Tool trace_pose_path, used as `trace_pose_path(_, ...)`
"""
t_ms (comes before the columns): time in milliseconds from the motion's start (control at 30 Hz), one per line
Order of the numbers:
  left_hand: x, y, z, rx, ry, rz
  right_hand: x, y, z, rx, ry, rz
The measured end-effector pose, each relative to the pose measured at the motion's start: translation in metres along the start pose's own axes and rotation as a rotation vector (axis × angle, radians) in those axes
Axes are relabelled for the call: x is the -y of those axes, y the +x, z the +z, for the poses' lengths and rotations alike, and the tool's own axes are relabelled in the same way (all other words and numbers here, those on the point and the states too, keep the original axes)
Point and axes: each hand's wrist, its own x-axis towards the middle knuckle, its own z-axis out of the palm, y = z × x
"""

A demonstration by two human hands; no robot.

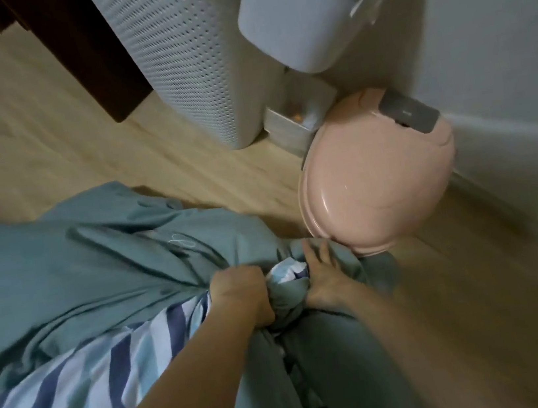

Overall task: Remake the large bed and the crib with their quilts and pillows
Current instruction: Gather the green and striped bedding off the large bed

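Observation:
A teal quilt (pixel 72 262) with a blue-and-white striped underside (pixel 79 386) covers the lower left of the view and bunches at its corner near the floor. My left hand (pixel 242 294) grips a bunched fold of the quilt at that corner, fingers curled round the cloth. My right hand (pixel 322 275) lies on the teal cloth just to the right, its fingers spread into the folds and its thumb round the bunch. The bed frame and the pillows are hidden.
A pink round-lidded bin (pixel 375 182) stands right beside the quilt corner, against the white wall (pixel 498 50). Behind it are a white perforated hamper (pixel 192 59), a white hanging basket (pixel 313 14) and a small white box (pixel 291 128). Wooden floor (pixel 43 131) runs to the left.

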Motion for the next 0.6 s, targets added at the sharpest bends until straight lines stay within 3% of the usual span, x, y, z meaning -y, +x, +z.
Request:
trace_pose_path(67,0.002,0.027,0.014,0.01,-0.005,-0.016,-0.004,0.043,0.006,-0.081,-0.23,-0.157)
trace_pose_path(133,0.012,0.05,0.022,-0.012,0.047,-0.004,0.0,0.079,0.01,-0.059,-0.3,-0.199)
trace_pose_path(267,0.04,0.089,0.03,-0.086,0.268,0.131,0.004,0.123,0.02,0.197,0.159,-0.086)
trace_pose_path(333,0.047,0.1,0.032,-0.022,0.289,0.141,0.004,0.131,0.027,0.227,0.088,-0.07)
trace_pose_path(500,0.054,0.114,0.035,0.036,0.13,0.075,0.0,0.154,0.041,0.036,0.183,-0.208)
trace_pose_path(600,0.053,0.122,0.042,0.011,0.122,0.086,-0.002,0.165,0.045,0.072,0.016,-0.153)
